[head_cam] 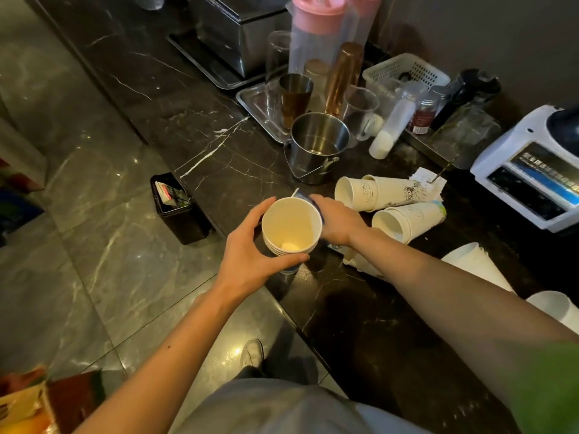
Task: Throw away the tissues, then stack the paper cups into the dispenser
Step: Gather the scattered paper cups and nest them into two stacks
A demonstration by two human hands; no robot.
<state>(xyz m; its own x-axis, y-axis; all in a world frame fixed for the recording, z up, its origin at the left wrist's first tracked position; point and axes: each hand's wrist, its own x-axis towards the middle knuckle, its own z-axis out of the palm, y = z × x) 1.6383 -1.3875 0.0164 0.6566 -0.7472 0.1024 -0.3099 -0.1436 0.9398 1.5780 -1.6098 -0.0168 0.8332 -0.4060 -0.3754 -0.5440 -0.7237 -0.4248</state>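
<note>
A nested stack of white paper cups (291, 227) stands upright over the front edge of the black marble counter (219, 158), mouth toward me. My left hand (250, 245) wraps around the stack's near side. My right hand (336, 220) presses against its right side, over a blue-printed cup behind it. More paper cups lie on their sides to the right: a nested pair (372, 191) and a single one (407, 219). Further cups (476, 267) lie near my right forearm. A crumpled tissue (427, 180) lies behind the fallen cups.
A small black bin (177, 208) stands on the floor by the counter's edge. A steel bucket (316, 145), a tray of glasses (269, 111), pink-lidded jugs (316, 36), a white basket (404, 73) and a white appliance (532, 170) crowd the back of the counter.
</note>
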